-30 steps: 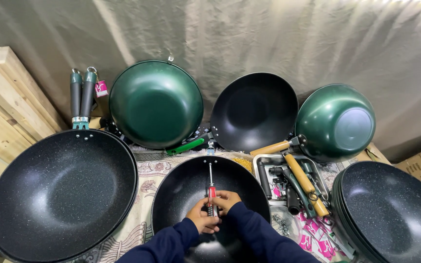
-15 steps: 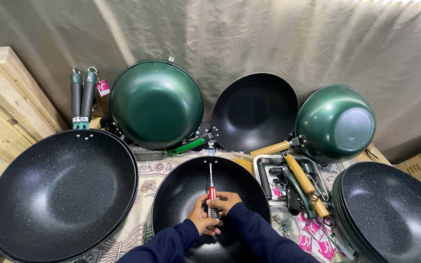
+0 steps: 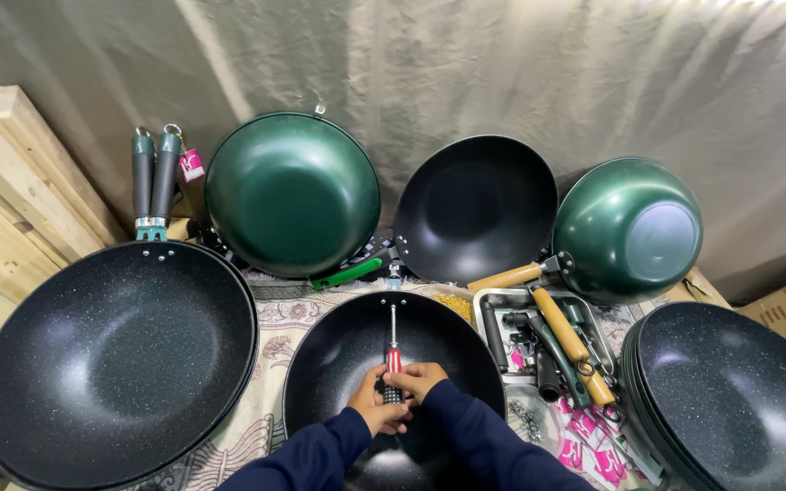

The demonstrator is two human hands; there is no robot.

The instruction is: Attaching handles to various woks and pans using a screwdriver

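Observation:
A black speckled wok [image 3: 338, 364] lies on the patterned cloth right in front of me. A screwdriver [image 3: 393, 338] with a red and black handle reaches across it, its metal shaft pointing at the wok's far rim. My left hand [image 3: 373, 407] and my right hand [image 3: 420, 380] are both closed around the handle, side by side over the wok's middle. Dark blue sleeves cover both forearms.
A large black wok [image 3: 120, 355] with grey handles sits at left beside wooden planks [image 3: 2, 209]. Two green woks [image 3: 293, 191] [image 3: 629, 227] and a black wok [image 3: 475, 205] lean on the grey sheet behind. A metal tray [image 3: 502, 300] holds handles; stacked black woks [image 3: 730, 400] sit right.

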